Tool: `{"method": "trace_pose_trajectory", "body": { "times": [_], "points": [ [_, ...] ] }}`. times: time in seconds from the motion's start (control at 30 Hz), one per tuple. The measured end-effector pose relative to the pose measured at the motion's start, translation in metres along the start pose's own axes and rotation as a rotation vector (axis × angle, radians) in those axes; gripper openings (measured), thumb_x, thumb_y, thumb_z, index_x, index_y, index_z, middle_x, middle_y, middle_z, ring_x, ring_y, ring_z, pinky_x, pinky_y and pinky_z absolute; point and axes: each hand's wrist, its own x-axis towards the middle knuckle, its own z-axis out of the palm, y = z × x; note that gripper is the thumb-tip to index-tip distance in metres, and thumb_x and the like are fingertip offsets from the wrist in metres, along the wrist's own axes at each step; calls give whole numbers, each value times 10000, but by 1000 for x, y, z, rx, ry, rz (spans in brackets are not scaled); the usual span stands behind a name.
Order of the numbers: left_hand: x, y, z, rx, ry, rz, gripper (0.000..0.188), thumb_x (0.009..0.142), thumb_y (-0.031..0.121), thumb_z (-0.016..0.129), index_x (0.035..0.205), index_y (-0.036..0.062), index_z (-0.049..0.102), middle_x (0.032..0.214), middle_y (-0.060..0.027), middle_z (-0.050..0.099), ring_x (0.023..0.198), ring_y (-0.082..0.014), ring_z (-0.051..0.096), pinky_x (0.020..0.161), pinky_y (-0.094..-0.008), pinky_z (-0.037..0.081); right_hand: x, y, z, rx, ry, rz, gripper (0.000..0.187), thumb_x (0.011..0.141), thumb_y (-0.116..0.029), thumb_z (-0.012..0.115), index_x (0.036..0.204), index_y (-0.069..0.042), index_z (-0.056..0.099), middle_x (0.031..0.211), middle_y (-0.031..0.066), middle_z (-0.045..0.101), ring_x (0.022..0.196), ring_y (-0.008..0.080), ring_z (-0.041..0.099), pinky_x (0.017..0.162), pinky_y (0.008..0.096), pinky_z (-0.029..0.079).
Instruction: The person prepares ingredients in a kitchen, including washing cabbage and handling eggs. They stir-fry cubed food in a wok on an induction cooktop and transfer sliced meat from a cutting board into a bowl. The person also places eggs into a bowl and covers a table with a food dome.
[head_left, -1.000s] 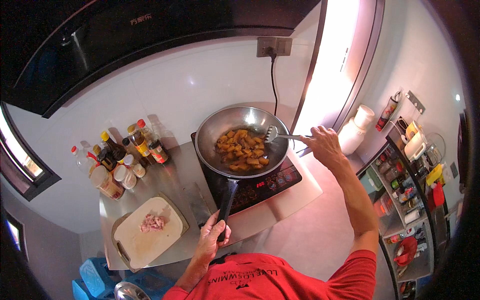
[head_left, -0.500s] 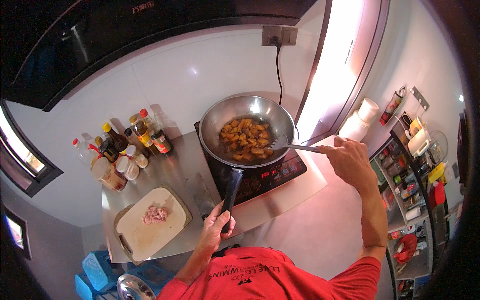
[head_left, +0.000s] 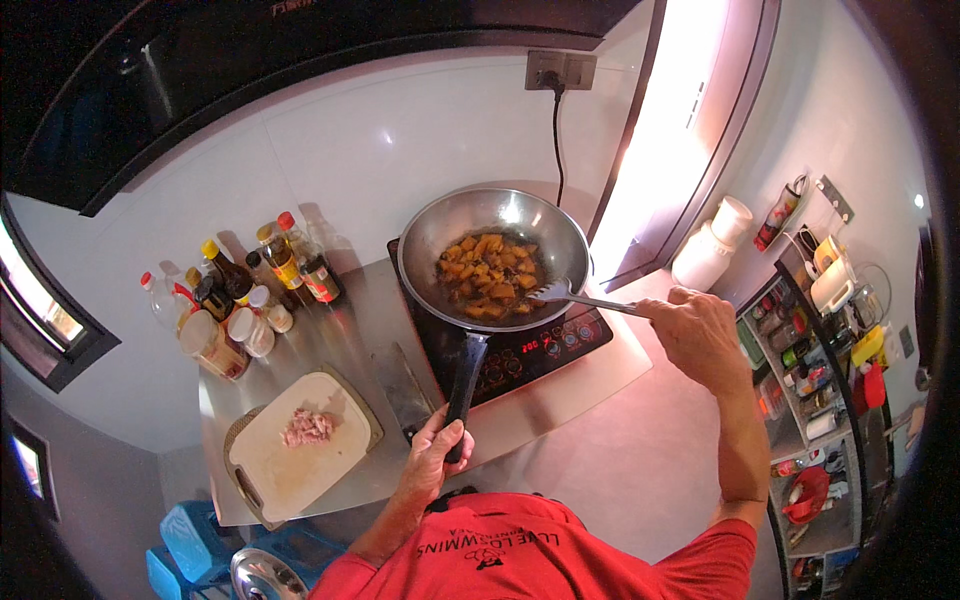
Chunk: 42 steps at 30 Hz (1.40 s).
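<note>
We see a bright red shirt [head_left: 570,560] with short sleeves, its right sleeve [head_left: 718,552] loose and leaving the right forearm [head_left: 740,455] bare. Across the front we make out dark lettering [head_left: 478,541] in a larger row and a smaller one, plus a little black figure [head_left: 489,563] near it; our left hand [head_left: 436,448] and right hand [head_left: 700,335] are bare

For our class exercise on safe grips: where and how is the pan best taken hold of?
Probably by the outer end of the long black handle, coming from the near side with a full wrap. It sticks out from the round pan on that side, and the left hand grips it there. Better avoid the pan's metal: the lit cooker beneath suggests heat.
</note>
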Motion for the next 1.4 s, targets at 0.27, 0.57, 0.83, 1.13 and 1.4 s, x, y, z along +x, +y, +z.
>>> {"method": "trace_pose_trajectory", "body": {
  "times": [0.27,0.57,0.83,1.13,1.4],
  "points": [
    [3,-2,2,18,0,6,428,880,307,550,1223,70,455,659,-46,509,534,-104,450,474,-233,387,3,-9,26,-81,-45,-20,156,800,-116,499,860,-136,642,719,103,574,680,251,612,549,370,477],
    [0,4,5,1,-8,-26,342,898,278,522,1145,55,446,680,-32,520,532,-68,444,462,-183,360,6,-19,7,120,-37,-3,144,781,-141,559,893,-127,647,628,106,595,581,302,588,513,407,440],
    [2,1,1,26,-38,-11,332,902,307,514,1115,59,454,684,-27,525,523,-59,441,446,-174,328,20,-33,45,127,-158,63,172,781,-98,481,900,-114,604,611,127,589,601,331,588,554,440,454],
    [0,6,0,86,-51,-50,450,915,299,484,1286,52,425,707,-32,518,583,-92,448,526,-224,379,34,-35,73,139,-22,164,215,804,-117,474,988,-101,583,700,135,612,631,340,593,572,448,459],
    [1,5,-2,99,-55,-47,471,910,308,497,1282,28,425,721,-31,526,599,-82,454,523,-219,380,22,-44,67,215,42,88,109,789,-74,490,885,-60,539,672,135,593,617,329,611,520,437,474]
  ]
}}
